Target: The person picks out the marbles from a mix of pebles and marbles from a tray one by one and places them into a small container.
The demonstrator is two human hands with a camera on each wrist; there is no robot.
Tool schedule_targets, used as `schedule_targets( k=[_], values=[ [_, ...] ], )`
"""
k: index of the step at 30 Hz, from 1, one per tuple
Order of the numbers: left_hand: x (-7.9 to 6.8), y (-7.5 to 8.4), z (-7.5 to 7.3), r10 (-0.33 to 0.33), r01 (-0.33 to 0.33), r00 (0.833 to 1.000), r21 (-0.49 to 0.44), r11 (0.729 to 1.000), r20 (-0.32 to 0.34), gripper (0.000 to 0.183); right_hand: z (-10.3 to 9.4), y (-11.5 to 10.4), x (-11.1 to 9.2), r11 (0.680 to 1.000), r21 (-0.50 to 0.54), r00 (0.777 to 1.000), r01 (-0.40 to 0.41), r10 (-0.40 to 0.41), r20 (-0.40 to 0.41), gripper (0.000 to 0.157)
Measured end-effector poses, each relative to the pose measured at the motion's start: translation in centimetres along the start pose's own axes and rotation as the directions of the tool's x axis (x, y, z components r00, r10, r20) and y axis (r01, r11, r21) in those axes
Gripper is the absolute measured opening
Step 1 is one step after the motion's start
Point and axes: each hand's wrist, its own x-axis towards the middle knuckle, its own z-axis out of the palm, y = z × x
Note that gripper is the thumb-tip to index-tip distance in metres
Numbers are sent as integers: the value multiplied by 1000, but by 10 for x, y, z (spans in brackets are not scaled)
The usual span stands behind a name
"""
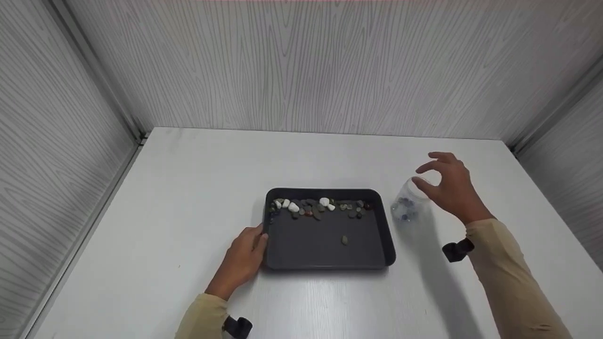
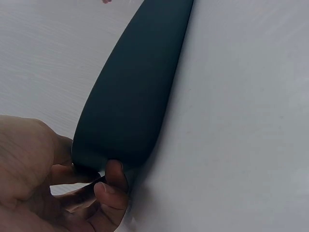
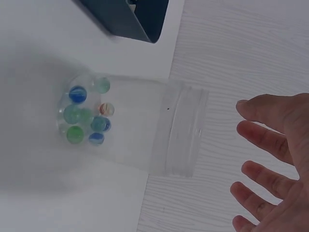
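A dark grey tray (image 1: 311,245) lies on the white table, with a row of white, dark and reddish stones (image 1: 308,207) along its far side. One greenish stone (image 1: 344,240) sits apart on the tray floor. My left hand (image 1: 245,252) grips the tray's left side; in the left wrist view its fingers (image 2: 113,193) curl at the corner. Right of the tray stands a clear jar (image 3: 135,125) with blue, green and orange-streaked marbles (image 3: 84,113) at its bottom. Over the jar's open mouth hovers my right hand (image 1: 450,188), fingers spread apart and holding nothing.
The white table (image 1: 155,226) extends on both sides of the tray. Wood-grain panels (image 1: 301,66) enclose it at the back, left and right. The jar is close to the tray's right wall.
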Motion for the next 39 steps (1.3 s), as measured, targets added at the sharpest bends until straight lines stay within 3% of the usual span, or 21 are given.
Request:
schedule_targets(
  k=[9,15,23,33,39],
  values=[
    [0,-1,0,-3,3,1000,1,1000,-6,45,29,-29,19,997,30,997,67,-66,-27,13],
    [-1,-2,-1,2,-2,1000,-15,1000,-11,44,63,-48,27,998,18,995,60,-61,75,15],
    [-1,-1,-2,15,-16,1000,-21,1000,-9,44,104,-61,29,990,-17,976,139,-134,171,14],
    [-3,2,-3,3,-3,1000,-35,999,1,45,129,-62,33,977,-26,939,211,-195,284,12],
    [-3,1,-2,-9,9,1000,-26,1000,-1,46,137,-59,34,976,-43,926,214,-188,327,9]
  ],
)
